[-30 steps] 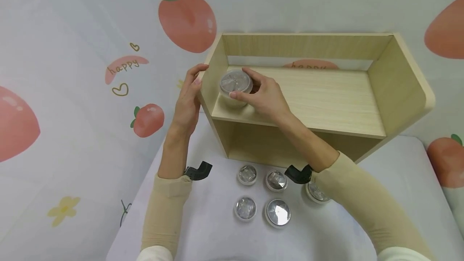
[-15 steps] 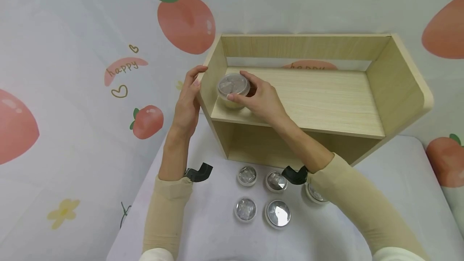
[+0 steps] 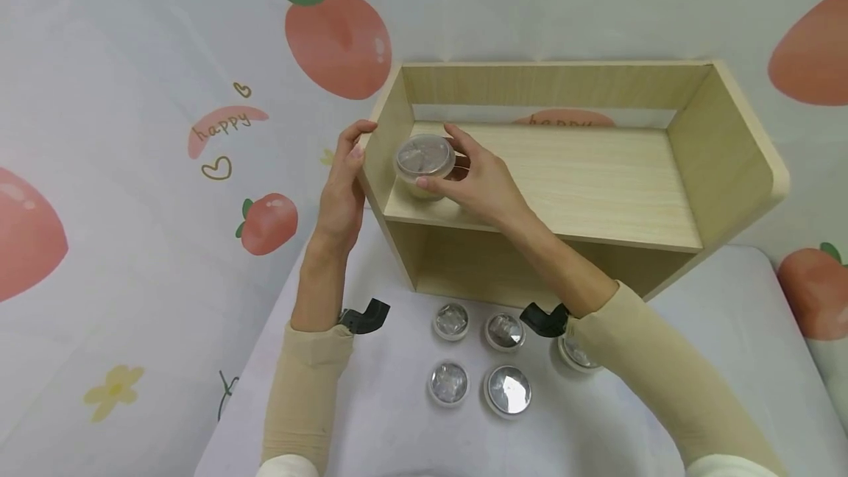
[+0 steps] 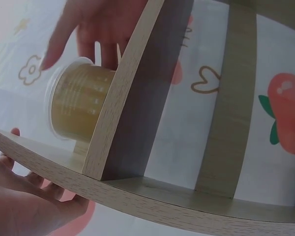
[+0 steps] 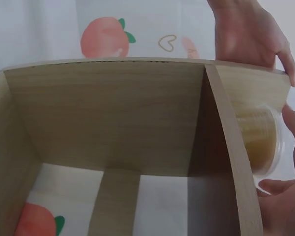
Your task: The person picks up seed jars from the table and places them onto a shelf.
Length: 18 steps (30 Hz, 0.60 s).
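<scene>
A round clear-lidded plastic tub point(image 3: 425, 156) with tan contents stands on the upper shelf's left end, near the side panel. Around its right side is my right hand point(image 3: 486, 186), thumb near the lid's front edge and index finger loosened off its back. In the left wrist view, a gap shows between the thumb and the tub point(image 4: 81, 101). My left hand point(image 3: 341, 190) holds the front edge of the wooden shelf unit's point(image 3: 543, 238) left panel, its fingers curled over the edge. The right wrist view shows both hands about the tub point(image 5: 259, 140).
Several smaller lidded tubs stand on the white tabletop before the unit, among them a shiny-lidded one point(image 3: 508, 391) and another tub point(image 3: 449, 383). One tub point(image 3: 578, 352) is partly hidden by the right sleeve. A fruit-printed cloth point(image 3: 165, 35) hangs behind.
The tub has shifted slightly left and toward the front of the shelf. My right index finger has since lifted off its lid. The left hand keeps its place on the panel.
</scene>
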Available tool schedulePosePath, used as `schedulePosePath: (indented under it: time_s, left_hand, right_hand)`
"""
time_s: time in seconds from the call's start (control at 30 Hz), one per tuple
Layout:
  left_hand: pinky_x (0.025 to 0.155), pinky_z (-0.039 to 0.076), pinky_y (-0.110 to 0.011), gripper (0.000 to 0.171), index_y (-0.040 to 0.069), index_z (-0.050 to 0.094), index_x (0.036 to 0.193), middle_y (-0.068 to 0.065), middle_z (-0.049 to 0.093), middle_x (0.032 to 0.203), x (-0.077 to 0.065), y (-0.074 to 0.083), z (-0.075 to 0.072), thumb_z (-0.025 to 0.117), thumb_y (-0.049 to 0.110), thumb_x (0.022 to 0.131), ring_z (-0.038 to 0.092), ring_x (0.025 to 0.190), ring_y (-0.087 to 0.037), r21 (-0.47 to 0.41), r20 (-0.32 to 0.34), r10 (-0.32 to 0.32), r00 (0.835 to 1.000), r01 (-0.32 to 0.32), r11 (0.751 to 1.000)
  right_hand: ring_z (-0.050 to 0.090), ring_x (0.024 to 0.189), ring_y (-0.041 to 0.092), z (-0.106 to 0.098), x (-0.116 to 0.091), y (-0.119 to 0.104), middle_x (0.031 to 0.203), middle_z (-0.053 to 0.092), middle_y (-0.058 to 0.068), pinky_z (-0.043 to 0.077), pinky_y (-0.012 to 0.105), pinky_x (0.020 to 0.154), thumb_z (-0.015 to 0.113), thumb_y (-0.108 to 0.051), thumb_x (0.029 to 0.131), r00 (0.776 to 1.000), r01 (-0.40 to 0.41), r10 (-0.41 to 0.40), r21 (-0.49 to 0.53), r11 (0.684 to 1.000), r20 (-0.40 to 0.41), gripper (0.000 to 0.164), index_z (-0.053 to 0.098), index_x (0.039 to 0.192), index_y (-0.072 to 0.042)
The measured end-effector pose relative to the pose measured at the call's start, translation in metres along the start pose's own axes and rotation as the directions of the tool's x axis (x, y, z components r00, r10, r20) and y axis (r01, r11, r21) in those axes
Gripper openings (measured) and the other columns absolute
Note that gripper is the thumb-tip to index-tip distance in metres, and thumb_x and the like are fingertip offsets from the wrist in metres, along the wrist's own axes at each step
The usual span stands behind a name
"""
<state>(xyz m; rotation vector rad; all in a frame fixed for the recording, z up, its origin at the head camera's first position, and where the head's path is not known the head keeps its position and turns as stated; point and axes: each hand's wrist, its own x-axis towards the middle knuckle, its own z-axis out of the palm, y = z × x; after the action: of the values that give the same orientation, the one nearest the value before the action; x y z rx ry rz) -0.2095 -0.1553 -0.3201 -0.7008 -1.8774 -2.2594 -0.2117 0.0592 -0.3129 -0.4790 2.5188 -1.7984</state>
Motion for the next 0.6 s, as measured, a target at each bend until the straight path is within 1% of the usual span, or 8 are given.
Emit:
schedulePosePath:
  time_s: [0.13,0.3,0.43,0.6]
  left_hand:
    - [0.091,0.04,-0.035,0.034,0.02,0.047,0.133,-0.012,0.047,0.13,0.0,0.0,0.0,0.035,0.026,0.103,0.046,0.113,-0.027,-0.004,0.003,0.016,1.0,-0.015,1.0]
    - [0.094,0.038,-0.035,0.033,0.02,0.048,0.131,-0.012,0.047,0.13,0.0,-0.001,-0.001,0.033,0.023,0.102,0.046,0.114,-0.026,-0.02,-0.002,0.026,1.0,-0.026,0.999]
    - [0.095,0.037,-0.036,0.032,0.021,0.048,0.13,-0.01,0.046,0.13,0.0,0.0,-0.001,0.033,0.024,0.102,0.044,0.116,-0.027,0.002,-0.011,0.029,1.0,-0.029,1.0]
    - [0.095,0.036,-0.037,0.032,0.021,0.047,0.13,-0.012,0.045,0.131,0.0,0.002,0.0,0.033,0.024,0.101,0.042,0.118,-0.029,0.014,-0.011,0.036,0.999,-0.035,0.999]
  right_hand:
    - [0.056,0.126,0.024,-0.007,-0.007,-0.001,0.147,0.05,0.009,0.046,0.034,0.102,0.084,-0.026,0.08,1.0,0.015,-0.014,0.037,0.999,-0.012,0.092,0.033,0.155,-0.015]
    - [0.055,0.127,0.024,-0.015,-0.02,0.003,0.147,0.05,0.008,0.045,0.037,0.103,0.084,-0.022,0.081,0.998,0.056,-0.054,0.072,0.996,-0.032,0.086,0.038,0.153,-0.018]
    - [0.055,0.127,0.024,-0.022,-0.032,0.004,0.147,0.05,0.007,0.045,0.034,0.103,0.084,-0.019,0.081,0.995,0.09,-0.085,0.112,0.99,-0.043,0.081,0.042,0.15,-0.02]
    - [0.057,0.124,0.025,-0.03,-0.048,0.0,0.145,0.052,0.004,0.045,0.032,0.102,0.082,-0.015,0.082,0.991,0.136,-0.133,0.124,0.983,-0.035,0.077,0.045,0.149,-0.022]
